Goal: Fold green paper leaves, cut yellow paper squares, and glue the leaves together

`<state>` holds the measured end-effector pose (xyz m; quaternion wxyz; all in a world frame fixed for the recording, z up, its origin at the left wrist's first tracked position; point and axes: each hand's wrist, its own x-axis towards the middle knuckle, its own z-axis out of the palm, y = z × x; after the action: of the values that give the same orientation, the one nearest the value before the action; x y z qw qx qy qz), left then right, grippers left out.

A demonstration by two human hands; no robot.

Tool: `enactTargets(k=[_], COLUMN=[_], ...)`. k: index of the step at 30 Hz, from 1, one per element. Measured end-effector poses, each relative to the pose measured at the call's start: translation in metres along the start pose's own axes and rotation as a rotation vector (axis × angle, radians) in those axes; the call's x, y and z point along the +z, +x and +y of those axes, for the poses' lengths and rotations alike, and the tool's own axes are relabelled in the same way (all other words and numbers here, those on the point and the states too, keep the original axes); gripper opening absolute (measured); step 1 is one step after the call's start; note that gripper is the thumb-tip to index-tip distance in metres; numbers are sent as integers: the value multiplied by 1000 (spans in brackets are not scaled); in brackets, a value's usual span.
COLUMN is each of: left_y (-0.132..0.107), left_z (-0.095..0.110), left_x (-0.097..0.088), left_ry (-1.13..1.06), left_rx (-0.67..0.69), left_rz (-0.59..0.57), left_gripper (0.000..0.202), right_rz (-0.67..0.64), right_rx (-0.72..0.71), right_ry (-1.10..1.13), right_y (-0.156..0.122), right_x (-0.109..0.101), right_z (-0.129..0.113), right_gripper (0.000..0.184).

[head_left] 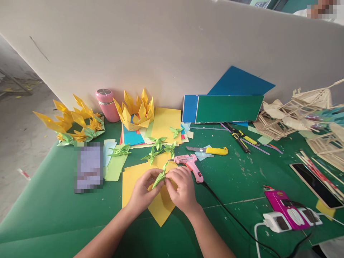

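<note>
Between my two hands is a light green folded paper flower (160, 178), held above sheets of yellow paper (134, 179). My left hand (146, 188) pinches its lower left side between thumb and fingers. At its right side, my right hand (182, 184) has its fingertips closed on the petals. Just beyond the right hand lies a pink hot glue gun (192, 165), its nozzle pointing left. Several more green paper flowers (158, 142) rest behind my hands. Farther back stands a yellow folded paper crown (135, 116).
A second crown (67, 123) with flowers sits at left, near a pink cylindrical container (107, 104). A yellow utility knife (216, 151) lies behind the glue gun. The black cord (228, 211) runs right toward a magenta power strip (288, 209). Wooden stick models (285, 116) stand at far right.
</note>
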<state>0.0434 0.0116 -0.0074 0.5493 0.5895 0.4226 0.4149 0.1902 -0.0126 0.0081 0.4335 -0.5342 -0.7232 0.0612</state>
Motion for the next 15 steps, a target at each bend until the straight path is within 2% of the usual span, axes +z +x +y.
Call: enactTargets(k=[8,15], left_y=[4,4], left_z=[7,11], left_x=[-2,-3], left_ry=[-145,-199], left_rx=[-174,-260], left_rz=[95,140], left_gripper=[31,36], right_rz=[76,85], right_rx=[16,-63], right_ry=[-26,-77], right_y=[-1,1], right_x=[5,1], right_z=[4,5], right_gripper=[11,12])
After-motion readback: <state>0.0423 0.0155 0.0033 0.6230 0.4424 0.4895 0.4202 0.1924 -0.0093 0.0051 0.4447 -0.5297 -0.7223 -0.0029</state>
